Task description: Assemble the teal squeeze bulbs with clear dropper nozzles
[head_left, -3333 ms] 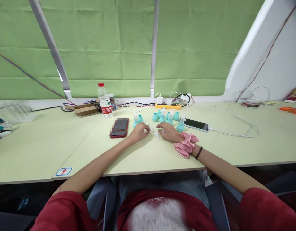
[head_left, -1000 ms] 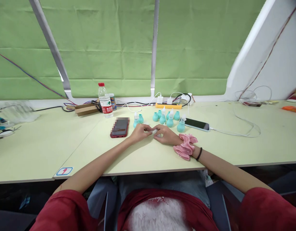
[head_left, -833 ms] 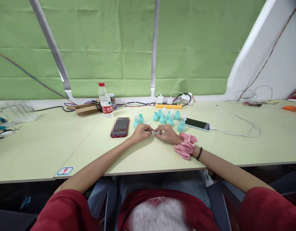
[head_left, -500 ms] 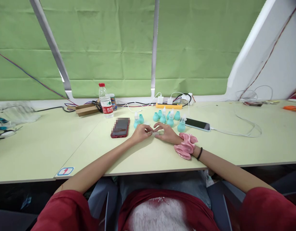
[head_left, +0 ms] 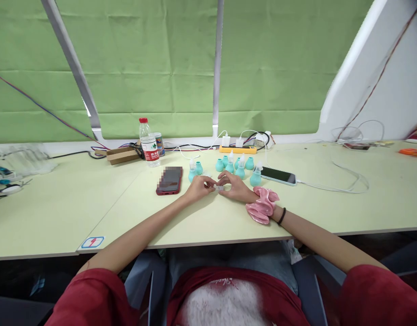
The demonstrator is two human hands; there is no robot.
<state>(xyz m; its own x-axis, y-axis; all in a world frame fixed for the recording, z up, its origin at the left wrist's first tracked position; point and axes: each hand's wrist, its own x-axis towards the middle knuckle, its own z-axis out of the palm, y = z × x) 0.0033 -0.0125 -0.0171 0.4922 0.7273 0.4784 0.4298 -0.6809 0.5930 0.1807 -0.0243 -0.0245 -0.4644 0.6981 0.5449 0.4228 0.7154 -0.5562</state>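
Together now are the two hands, which stood apart in the earliest frame with a loose white piece on the tabletop [head_left: 208,217] between them. The left hand's [head_left: 200,186] fingers pinch one end of a small translucent piece [head_left: 219,188]; the right hand's [head_left: 238,187] fingers grip its other end, in front of the teal bulbs [head_left: 240,171]. Work seems to have shifted to joint handling, though whether it is one part or two cannot be told
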